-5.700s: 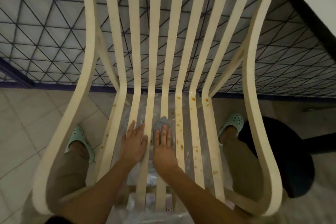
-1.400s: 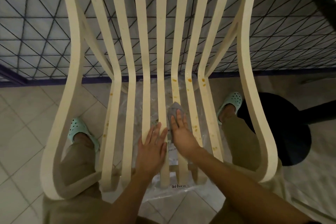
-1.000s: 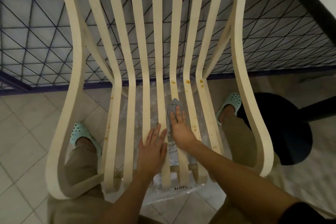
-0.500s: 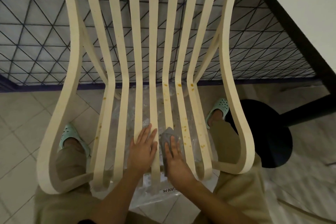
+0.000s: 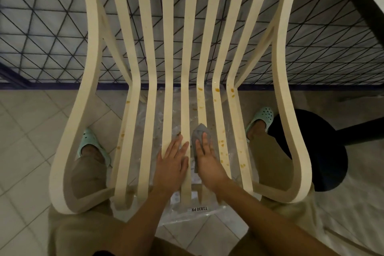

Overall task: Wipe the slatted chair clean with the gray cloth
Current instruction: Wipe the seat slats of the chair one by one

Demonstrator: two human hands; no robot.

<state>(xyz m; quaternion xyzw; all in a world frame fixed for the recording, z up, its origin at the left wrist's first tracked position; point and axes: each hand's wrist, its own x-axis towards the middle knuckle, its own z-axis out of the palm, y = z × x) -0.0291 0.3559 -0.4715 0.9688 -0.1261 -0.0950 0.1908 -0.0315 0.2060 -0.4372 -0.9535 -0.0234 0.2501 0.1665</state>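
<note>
- Pale floor tiles (image 5: 31, 122) and a dark wire-grid panel (image 5: 52, 27) lie behind the slatted chair (image 5: 91, 48), which stands between the person's legs, its seat directly below the camera.
- Right hand (image 5: 207, 160) lies flat, fingers straight and close together, pressing the gray cloth (image 5: 199, 131) onto one seat slat just right of centre; the cloth's tip pokes out ahead of the fingertips.
- Left hand (image 5: 172, 162) rests beside it, fingers spread flat across the two neighbouring slats and holding nothing; it appears to be steadying the chair.
- To do this stroke well, I would run the cloth lengthwise along the slat with even palm pressure, folding it over the narrow edges so residue does not drop through the gaps.
- Orange stains (image 5: 217, 90) dot the slats ahead of the cloth, near the seat's bend, and the two slats to its right, so most of that side looks unwiped.
- Cream slats are narrow, curved and hard-looking, with open gaps; a clear plastic sheet (image 5: 158, 114) shows beneath them.
- Fainter orange marks sit on the far-left seat slat too.
</note>
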